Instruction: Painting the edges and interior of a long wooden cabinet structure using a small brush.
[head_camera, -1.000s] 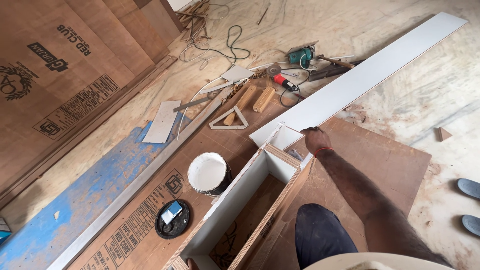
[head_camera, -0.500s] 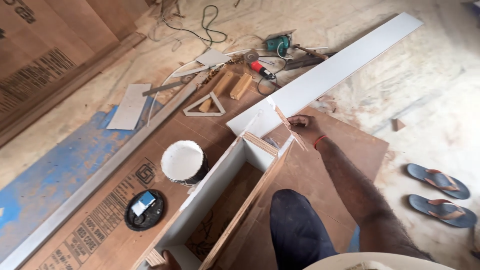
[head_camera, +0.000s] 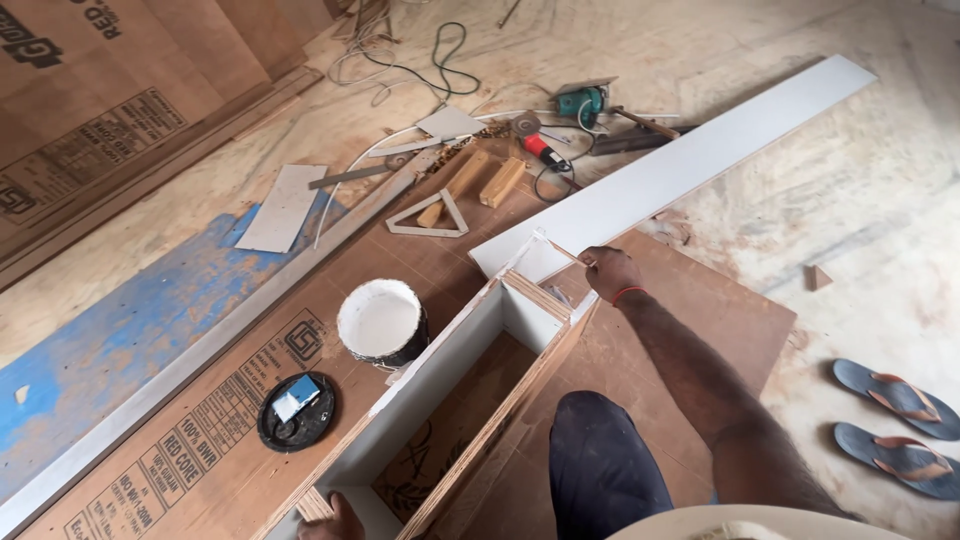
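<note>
Head view shows my right hand (head_camera: 610, 272) at the far end of the open plywood box (head_camera: 470, 390), fingers curled and pinching a thin wooden strip (head_camera: 562, 252) that sits at the box's far corner. My left hand (head_camera: 335, 520) is only partly in frame at the near end of the box, touching its near edge; I cannot tell how its fingers are set. That box lies on a brown plywood sheet (head_camera: 700, 330) on the floor, white inside. Just left of it stands a white paint bucket (head_camera: 381, 322), and nearer left lies its round black lid (head_camera: 296, 411). A long white board (head_camera: 690, 165) runs from the box's far end away to the far right. Beyond it sit an angle grinder (head_camera: 535, 140) and some wood blocks (head_camera: 480, 182). Two blue sandals (head_camera: 895, 415) lie at the right.
</note>
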